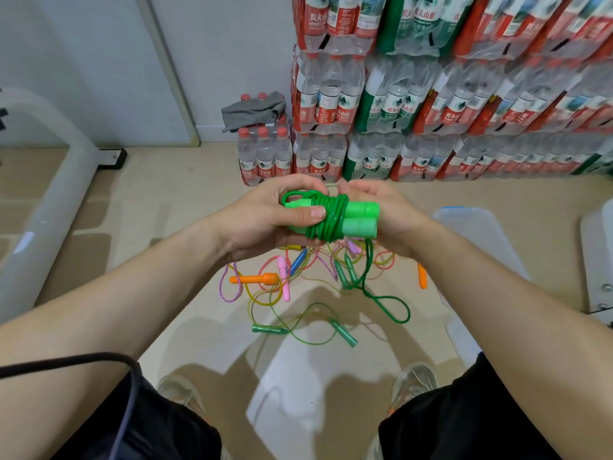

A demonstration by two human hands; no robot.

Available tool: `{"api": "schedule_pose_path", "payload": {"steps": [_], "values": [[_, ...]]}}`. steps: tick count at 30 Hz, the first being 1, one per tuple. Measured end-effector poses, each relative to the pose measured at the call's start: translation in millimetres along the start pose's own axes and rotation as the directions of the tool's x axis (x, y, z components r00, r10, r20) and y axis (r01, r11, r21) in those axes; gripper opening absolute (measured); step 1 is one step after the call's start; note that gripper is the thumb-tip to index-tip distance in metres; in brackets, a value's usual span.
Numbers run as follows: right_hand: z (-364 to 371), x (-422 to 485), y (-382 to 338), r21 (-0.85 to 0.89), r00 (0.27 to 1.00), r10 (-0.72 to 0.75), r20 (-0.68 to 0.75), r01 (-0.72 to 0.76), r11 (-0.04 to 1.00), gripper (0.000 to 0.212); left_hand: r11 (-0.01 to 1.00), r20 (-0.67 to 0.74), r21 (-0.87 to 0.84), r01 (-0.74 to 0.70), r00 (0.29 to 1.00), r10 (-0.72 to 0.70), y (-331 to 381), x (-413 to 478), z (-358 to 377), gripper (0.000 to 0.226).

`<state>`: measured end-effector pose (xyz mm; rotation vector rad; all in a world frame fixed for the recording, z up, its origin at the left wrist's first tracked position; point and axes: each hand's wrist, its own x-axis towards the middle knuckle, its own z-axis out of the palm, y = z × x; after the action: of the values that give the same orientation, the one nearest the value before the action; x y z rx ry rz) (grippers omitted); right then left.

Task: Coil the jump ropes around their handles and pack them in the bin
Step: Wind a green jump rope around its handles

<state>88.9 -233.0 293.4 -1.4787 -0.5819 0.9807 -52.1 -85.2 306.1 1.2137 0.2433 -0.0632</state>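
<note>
Left hand point(265, 224) clamps the green jump rope point(331, 220) by its paired handles, thumb on top; right hand point(388, 210) curls round their far end. Behind — stacked water-bottle packs point(431, 94) along the wall. Beige floor point(159, 180) carries the clear bin point(481, 234), with tangled loose ropes point(298, 290) just beside it.

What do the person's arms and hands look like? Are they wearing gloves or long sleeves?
No gloves and no sleeves: the left hand and right hand are bare, and so are both forearms. I see no rings, watch or bracelet. A thin black cable curves below the left arm and runs down over the black shorts.
</note>
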Motion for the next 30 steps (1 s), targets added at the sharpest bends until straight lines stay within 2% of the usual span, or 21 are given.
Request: {"api": "schedule_pose_path", "payload": {"steps": [3,5,7,10,13,15,17,19,20,21,23,26,30], "values": [[17.7,1.5,19.7,0.01,0.984,0.159,-0.083,-0.158,0.987,0.033,0.994,-0.112,-0.1,-0.036,0.993,0.025,3.2,-1.0,-0.8,0.024],[27.3,0.4,29.8,-0.01,0.973,0.214,-0.082,-0.216,0.976,0.037,0.991,-0.22,-0.115,-0.062,0.975,0.036,3.3,0.0,-5.5,0.029],[34.4,-1.2,33.9,-0.072,0.978,0.2,-0.064,-0.204,0.976,0.041,0.989,-0.33,-0.115,-0.088,0.943,0.045,1.3,2.4,-12.4,0.034],[40.5,-4.2,32.1,-0.277,0.995,0.075,-0.058,-0.089,0.957,0.041,0.993,-0.44,-0.079,-0.093,0.897,0.049,-1.5,5.7,-23.4,0.029],[43.6,-9.6,24.6,-0.417,0.999,0.015,-0.05,-0.034,0.908,0.033,0.997,-0.506,0.059,-0.058,0.859,0.079,-4.6,8.7,-29.3,0.04],[42.4,-14.4,15.9,-0.548,1.0,0.003,-0.019,-0.013,0.837,0.026,0.976,-0.555,0.217,-0.014,0.821,0.135,-7.8,10.8,-30.2,0.044],[38.8,-18.4,8.6,-0.709,0.999,-0.046,0.019,0.046,0.704,0.03,0.934,-0.574,0.357,0.019,0.793,0.204,-10.7,13.4,-30.3,0.042],[33.1,-20.8,1.7,-0.869,0.986,-0.168,0.013,0.094,0.485,0.029,0.899,-0.55,0.435,0.048,0.805,0.223,-10.8,15.0,-28.9,0.041],[30.1,-21.8,-3.2,-0.906,0.973,-0.233,-0.005,0.094,0.413,0.025,0.887,-0.535,0.456,0.067,0.817,0.214,-9.6,15.1,-26.8,0.04],[26.4,-21.9,-8.6,-0.913,0.959,-0.282,-0.021,0.096,0.396,0.02,0.875,-0.516,0.476,0.085,0.833,0.2,-8.5,15.8,-25.0,0.039],[17.7,-20.9,-18.9,-0.884,0.946,-0.324,-0.026,0.13,0.45,0.013,0.878,-0.457,0.467,0.101,0.878,0.142,-6.0,16.0,-20.4,0.037],[1.8,-15.4,-26.3,-0.785,0.95,-0.311,0.02,0.207,0.584,0.011,0.909,-0.332,0.406,0.097,0.942,0.048,-1.0,11.7,-12.2,0.03],[-8.7,-8.8,-23.0,-0.592,0.954,-0.3,0.019,0.253,0.765,0.011,0.976,-0.206,0.199,0.089,0.977,-0.047,5.9,6.7,-8.6,0.032]]}}
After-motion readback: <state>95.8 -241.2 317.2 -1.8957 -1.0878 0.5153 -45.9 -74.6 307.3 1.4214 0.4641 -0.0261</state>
